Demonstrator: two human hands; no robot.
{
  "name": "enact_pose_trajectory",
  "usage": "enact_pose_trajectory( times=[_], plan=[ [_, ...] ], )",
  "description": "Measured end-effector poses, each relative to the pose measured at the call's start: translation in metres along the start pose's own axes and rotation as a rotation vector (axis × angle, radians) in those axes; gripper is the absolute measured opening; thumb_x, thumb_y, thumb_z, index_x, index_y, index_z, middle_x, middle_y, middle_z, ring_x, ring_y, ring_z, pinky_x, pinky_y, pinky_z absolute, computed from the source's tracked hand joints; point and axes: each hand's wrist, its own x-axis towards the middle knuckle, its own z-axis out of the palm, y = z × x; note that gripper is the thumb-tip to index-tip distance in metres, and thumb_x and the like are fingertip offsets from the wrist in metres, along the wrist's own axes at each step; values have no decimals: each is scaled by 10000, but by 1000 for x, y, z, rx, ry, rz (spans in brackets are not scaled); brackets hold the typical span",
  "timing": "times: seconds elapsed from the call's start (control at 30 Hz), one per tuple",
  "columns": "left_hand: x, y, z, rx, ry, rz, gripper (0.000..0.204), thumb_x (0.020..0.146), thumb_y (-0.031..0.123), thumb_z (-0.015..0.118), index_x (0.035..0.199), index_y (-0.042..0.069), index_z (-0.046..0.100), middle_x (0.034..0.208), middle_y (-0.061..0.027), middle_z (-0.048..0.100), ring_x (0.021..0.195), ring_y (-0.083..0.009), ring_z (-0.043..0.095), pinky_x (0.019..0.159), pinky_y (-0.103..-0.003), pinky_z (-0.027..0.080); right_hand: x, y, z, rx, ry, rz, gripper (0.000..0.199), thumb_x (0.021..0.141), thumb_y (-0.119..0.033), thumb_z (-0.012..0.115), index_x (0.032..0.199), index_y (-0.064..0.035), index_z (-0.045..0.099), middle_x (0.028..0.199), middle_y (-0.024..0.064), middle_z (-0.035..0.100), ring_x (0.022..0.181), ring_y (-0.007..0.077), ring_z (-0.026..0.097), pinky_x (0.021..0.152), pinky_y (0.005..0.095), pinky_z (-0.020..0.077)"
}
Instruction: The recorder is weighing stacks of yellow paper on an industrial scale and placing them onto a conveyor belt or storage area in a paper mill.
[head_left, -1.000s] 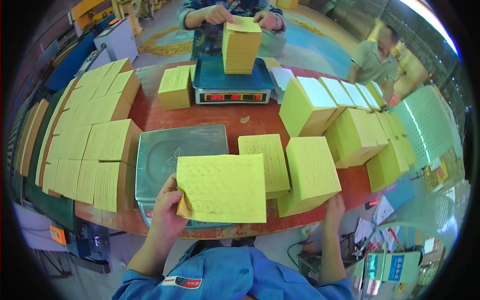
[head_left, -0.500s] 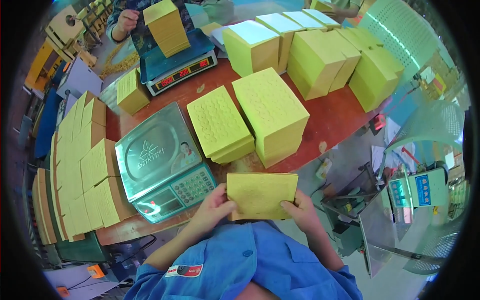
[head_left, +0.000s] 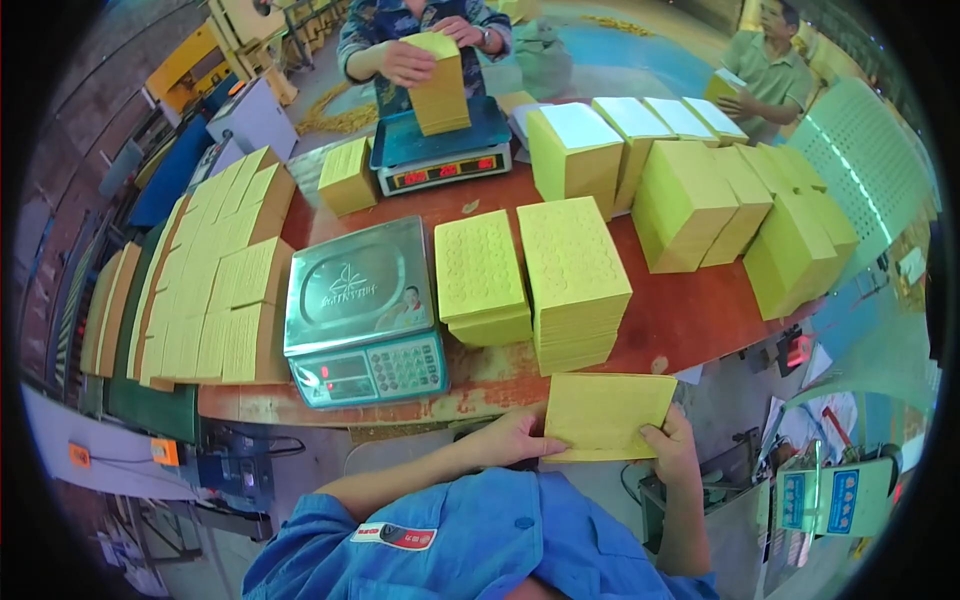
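Note:
A thin stack of yellow paper sheets is held upright in front of my blue jacket. My left hand grips its lower left corner with the thumb on the near face. On the opposite side my right hand pinches the lower right edge. Just beyond, on the red table, stand a shorter yellow paper stack and a taller one, both embossed on top with round marks. Left of them sits a digital scale with a bare metal pan.
Across the table, a co-worker's hands touch a tall paper stack on a second scale. Many yellow bundles fill the left side. More stacks stand far right. Another person holds a bundle. A perforated chair is at right.
My view has turned and tilted up, showing more of the far side. The co-worker now has both hands on the stack on the far scale. My hands keep hold of the sheets.

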Motion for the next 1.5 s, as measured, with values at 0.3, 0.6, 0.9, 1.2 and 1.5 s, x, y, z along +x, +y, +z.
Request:
enact_pose_trajectory(
  times=[0.3, 0.6, 0.9, 1.2, 1.5],
  plan=[
    [-50, 20, -67, 79, 227, 217, 296, 953, 167, 598, 1190, -10, 584, 1027, -93, 689, 944, -158, 655, 843, -301, 523, 48, 13, -49, -221, 115, 93, 395, 856, 15, 549, 1249, -20, 539, 946, 37, 637, 709, 116, 620, 511, 255, 491],
    [-81, 132, -146, 156, 517, 397, 452, 967, 100, 512, 1401, 33, 407, 977, -138, 680, 854, -197, 676, 759, -303, 546, 173, -42, -94, -964, -3, 58, 413, 824, -28, 639, 1233, -14, 580, 805, 78, 656, 613, 135, 611, 526, 271, 503],
    [62, 248, -230, 965, 534, 55, 800, 840, -17, 458, 1549, 199, 156, 663, -98, 623, 524, -177, 603, 475, -294, 492, 232, -122, -44, -1287, 241, -356, 506, 806, -144, 669, 1281, -47, 526, 822, 178, 677, 760, 319, 661, 696, 393, 512],
    [181, 255, -274, 948, 526, -235, 862, 802, -54, 445, 1547, 259, 147, 669, -118, 651, 506, -187, 602, 450, -326, 478, 242, -159, -2, -1042, 45, -395, 452, 852, -67, 632, 1292, -41, 532, 641, 98, 607, 556, 146, 578, 551, 303, 452],
    [140, 242, -252, 828, 519, 23, 673, 836, 66, 582, 1471, 82, 358, 768, -83, 641, 655, -138, 622, 596, -267, 516, 226, -170, 19, -691, -59, -396, 350, 910, -39, 582, 1260, -28, 560, 729, 9, 574, 630, 65, 523, 579, 232, 443]
  ],
)
